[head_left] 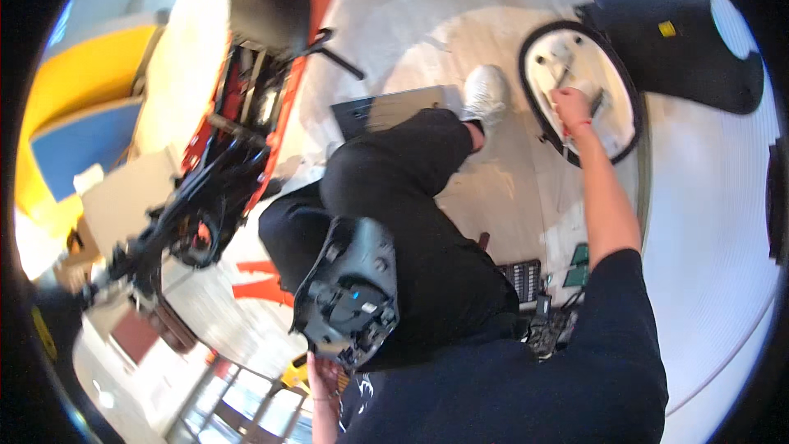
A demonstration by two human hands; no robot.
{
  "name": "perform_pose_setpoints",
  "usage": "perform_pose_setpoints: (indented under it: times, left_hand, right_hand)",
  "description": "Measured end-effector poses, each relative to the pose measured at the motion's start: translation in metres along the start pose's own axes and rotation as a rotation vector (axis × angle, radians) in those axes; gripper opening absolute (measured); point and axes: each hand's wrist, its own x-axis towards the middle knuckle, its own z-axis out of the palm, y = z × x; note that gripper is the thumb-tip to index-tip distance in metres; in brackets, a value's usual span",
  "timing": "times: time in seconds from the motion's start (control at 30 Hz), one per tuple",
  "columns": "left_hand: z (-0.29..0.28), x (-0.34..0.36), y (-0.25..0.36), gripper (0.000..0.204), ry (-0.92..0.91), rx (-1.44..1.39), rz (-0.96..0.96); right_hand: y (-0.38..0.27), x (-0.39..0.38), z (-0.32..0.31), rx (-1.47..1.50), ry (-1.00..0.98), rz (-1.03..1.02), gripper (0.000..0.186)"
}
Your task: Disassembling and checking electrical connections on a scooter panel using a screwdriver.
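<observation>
A dark grey moulded plastic cover (349, 296), its hollow inside with fittings facing up, rests against my black-trousered legs. My left hand (325, 374) holds its lower edge, the fingers partly hidden behind it. To the far right, my right hand (573, 107) reaches into an oval, black-rimmed shell (620, 125) with a pale inside. Its fingers are pinched together, and a thin dark item (563, 76) shows by the fingertips; blur hides whether they grip it. Other small dark pieces lie in the shell around the hand.
At left stands a partly stripped red-and-black scooter (246, 115). A large black panel (670, 33) lies beyond the shell. A socket set case (520, 279) sits near my right hip, close to green packets (578, 265). Orange parts (259, 279) lie on the floor, left of my legs.
</observation>
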Motion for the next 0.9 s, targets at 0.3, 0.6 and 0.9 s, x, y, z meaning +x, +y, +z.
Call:
perform_pose_setpoints:
  times: [0.3,0.6,0.9]
  left_hand:
    - [0.070,-0.035,0.050,0.014,-0.193,-0.133,0.611]
    - [0.148,-0.061,0.021,0.033,-0.923,-0.475,-0.157]
    - [0.138,-0.043,0.017,0.026,-0.936,-0.343,-0.010]
  right_hand:
    - [-0.246,-0.289,-0.025,0.229,-0.783,-0.320,0.011]
    - [-0.232,-0.468,0.043,-0.228,-0.767,-1.302,0.009]
    - [-0.202,-0.479,0.054,-0.076,-0.620,-1.177,0.016]
